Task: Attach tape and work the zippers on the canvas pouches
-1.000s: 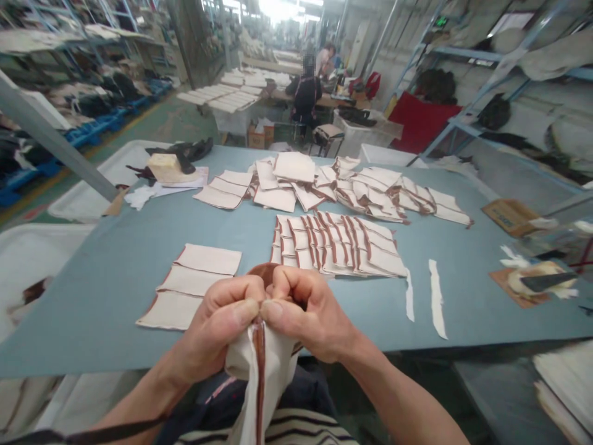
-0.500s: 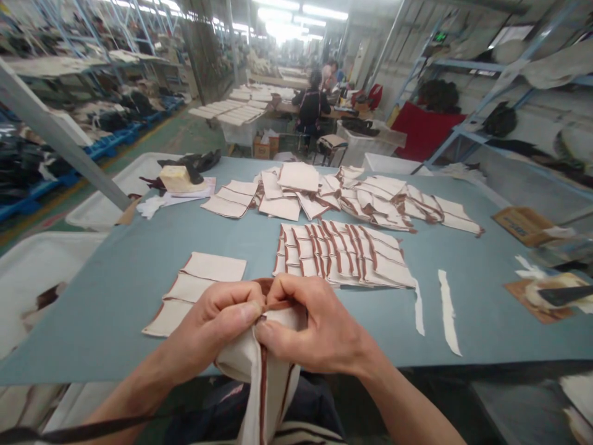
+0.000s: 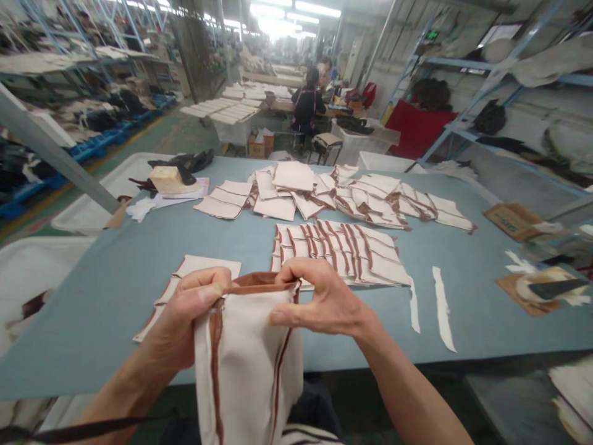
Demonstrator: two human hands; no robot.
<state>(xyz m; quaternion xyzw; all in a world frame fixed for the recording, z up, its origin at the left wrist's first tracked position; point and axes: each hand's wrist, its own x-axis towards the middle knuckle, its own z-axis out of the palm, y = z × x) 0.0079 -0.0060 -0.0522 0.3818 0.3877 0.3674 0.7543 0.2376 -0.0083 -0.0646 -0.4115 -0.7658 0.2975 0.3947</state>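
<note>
A cream fabric piece (image 3: 250, 352) with brown-edged seams and a brown band along its top hangs from my two hands over the table's near edge. My left hand (image 3: 197, 309) pinches its upper left corner between thumb and fingers. At the upper right, my right hand (image 3: 319, 296) has its fingers behind the brown rim and its thumb on the cream front. The top edge is pulled wide, so the brown inner side shows. Just beyond my left hand lies a flat cream panel (image 3: 204, 266), partly covered by that hand.
Beyond my hands, a row of overlapping cream panels (image 3: 343, 253) lies on the blue-green table (image 3: 106, 303). A loose heap of panels (image 3: 291, 179) is behind it. White strips (image 3: 442, 309), a cardboard box (image 3: 514, 221) and a yellowish block (image 3: 167, 180) are nearby. A person (image 3: 306, 105) sits farther back.
My hands have moved apart, spreading the fabric's top edge from a bunched fold to a wide opening. Its cream front now faces me. The view has shifted slightly.
</note>
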